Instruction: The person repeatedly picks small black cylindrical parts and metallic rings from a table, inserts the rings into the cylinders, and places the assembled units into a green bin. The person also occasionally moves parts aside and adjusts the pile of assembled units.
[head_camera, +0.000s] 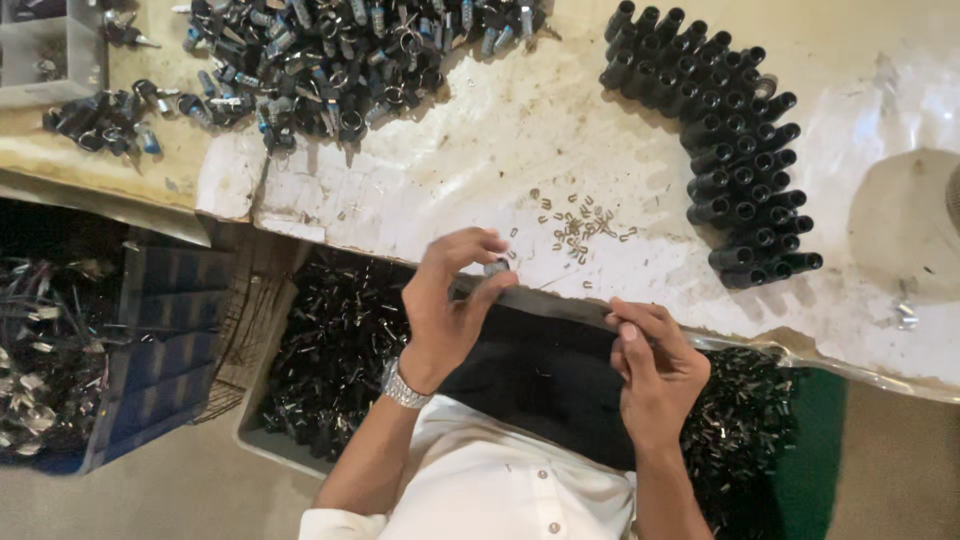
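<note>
STEP: assembly of a small part is judged in hand | LEFT: left hand (445, 300) pinched shut on small grey cylinder (496, 267), held at table edge (560, 300) | RIGHT: right hand (655, 365) curled closed, contents cannot be told | NEXT: a metal clip (575, 232), at 1 o'clock of cylinder, is judged required | LOOK: cylinder short, dull metallic, mostly hidden.

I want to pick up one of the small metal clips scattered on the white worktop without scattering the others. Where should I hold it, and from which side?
Take a stray small metal clip at the edge of the scatter, not from the dense middle. Pinch it across its narrow width with fingertips, coming straight down from above: the clips lie flat on the white worktop, so no side offers a grip. Their exact shape is too small to tell.
</note>
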